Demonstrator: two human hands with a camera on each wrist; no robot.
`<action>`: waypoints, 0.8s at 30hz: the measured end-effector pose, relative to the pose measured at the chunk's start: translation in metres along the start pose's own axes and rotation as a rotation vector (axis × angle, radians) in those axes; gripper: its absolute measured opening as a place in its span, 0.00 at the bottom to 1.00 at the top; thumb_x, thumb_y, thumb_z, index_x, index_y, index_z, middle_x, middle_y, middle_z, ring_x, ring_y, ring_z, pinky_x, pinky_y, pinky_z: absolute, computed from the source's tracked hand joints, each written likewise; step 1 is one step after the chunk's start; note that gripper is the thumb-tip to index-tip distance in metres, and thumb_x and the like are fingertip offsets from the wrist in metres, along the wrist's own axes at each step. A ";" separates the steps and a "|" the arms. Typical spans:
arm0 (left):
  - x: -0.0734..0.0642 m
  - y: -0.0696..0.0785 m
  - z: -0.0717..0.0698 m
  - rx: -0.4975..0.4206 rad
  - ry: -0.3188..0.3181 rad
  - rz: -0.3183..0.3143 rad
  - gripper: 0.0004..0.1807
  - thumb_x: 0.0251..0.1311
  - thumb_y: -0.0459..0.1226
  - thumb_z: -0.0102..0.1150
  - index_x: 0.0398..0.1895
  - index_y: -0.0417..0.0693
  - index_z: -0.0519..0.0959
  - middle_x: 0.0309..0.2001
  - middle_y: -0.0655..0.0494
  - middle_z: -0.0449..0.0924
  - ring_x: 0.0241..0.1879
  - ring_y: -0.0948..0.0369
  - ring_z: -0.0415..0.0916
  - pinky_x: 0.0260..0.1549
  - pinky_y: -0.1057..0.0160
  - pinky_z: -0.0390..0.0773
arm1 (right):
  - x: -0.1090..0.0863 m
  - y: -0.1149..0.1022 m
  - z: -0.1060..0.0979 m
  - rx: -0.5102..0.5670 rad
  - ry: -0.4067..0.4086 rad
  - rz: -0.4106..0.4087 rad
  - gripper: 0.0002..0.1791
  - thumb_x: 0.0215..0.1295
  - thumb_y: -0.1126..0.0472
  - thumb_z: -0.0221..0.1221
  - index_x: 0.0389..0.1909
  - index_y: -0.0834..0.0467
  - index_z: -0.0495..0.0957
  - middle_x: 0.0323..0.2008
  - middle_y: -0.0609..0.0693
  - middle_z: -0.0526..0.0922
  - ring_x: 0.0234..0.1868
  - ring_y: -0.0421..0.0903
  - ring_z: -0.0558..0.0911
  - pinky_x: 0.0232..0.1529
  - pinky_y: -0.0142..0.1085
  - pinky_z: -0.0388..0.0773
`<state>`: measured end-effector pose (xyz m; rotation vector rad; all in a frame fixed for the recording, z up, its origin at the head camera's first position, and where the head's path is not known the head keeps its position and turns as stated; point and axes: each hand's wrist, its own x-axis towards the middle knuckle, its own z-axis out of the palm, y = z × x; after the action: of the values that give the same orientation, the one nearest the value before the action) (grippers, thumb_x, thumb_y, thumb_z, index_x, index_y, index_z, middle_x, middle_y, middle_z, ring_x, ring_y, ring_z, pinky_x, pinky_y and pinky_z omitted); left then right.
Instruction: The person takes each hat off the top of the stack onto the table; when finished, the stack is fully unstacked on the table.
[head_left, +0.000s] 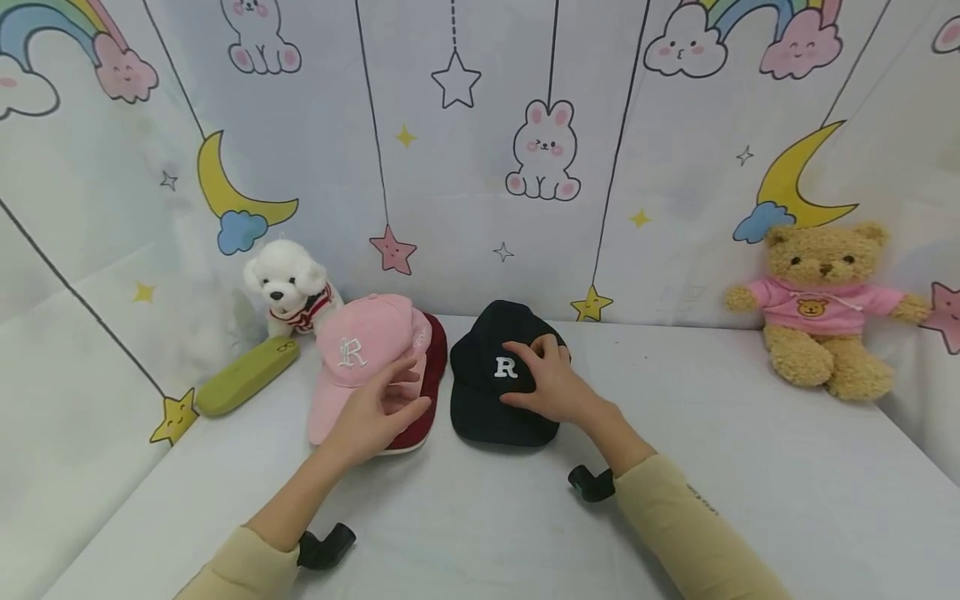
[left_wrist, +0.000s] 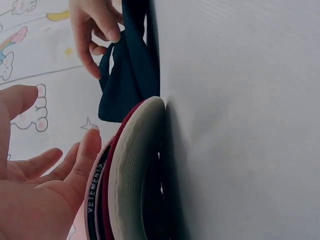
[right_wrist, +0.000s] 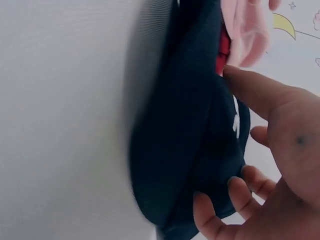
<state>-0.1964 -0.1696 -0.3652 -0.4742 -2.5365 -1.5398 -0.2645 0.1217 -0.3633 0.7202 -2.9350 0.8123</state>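
A black baseball cap [head_left: 487,408] with a white R lies on the white table, brim toward me. My right hand [head_left: 558,383] is over its right side, thumb and fingers spread apart. In the right wrist view its fingertips [right_wrist: 202,202] are at the cap's dark cloth; whether all of them touch cannot be told. To the left, a pink cap [head_left: 367,333] with a white R lies on a dark red cap [head_left: 433,367]. My left hand [head_left: 378,412] is at the right side of these stacked caps, its fingers loosely spread and holding nothing.
A white plush dog [head_left: 288,279] and a green elongated case [head_left: 247,379] stand behind and left of the caps. At the far right sits a teddy bear [head_left: 817,308] in a pink hoodie. A patterned cloth backdrop [head_left: 465,183] rises behind the table [head_left: 712,433].
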 end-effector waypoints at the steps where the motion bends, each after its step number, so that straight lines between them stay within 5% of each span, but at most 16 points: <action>1: -0.001 0.000 -0.001 0.005 0.002 -0.001 0.35 0.63 0.37 0.69 0.73 0.44 0.68 0.58 0.43 0.77 0.53 0.51 0.79 0.52 0.56 0.79 | 0.000 0.000 0.001 -0.013 0.007 -0.003 0.43 0.61 0.48 0.71 0.75 0.49 0.63 0.56 0.57 0.59 0.57 0.59 0.60 0.51 0.54 0.76; 24: -0.014 -0.005 -0.016 0.034 0.033 0.015 0.31 0.66 0.37 0.67 0.69 0.42 0.69 0.57 0.45 0.79 0.49 0.55 0.79 0.51 0.62 0.79 | 0.024 0.003 0.015 -0.072 0.097 0.048 0.38 0.64 0.48 0.69 0.73 0.50 0.66 0.56 0.57 0.59 0.56 0.59 0.61 0.47 0.52 0.77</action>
<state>-0.1852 -0.1888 -0.3655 -0.4585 -2.5245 -1.4839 -0.2854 0.1069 -0.3744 0.5906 -2.8880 0.7186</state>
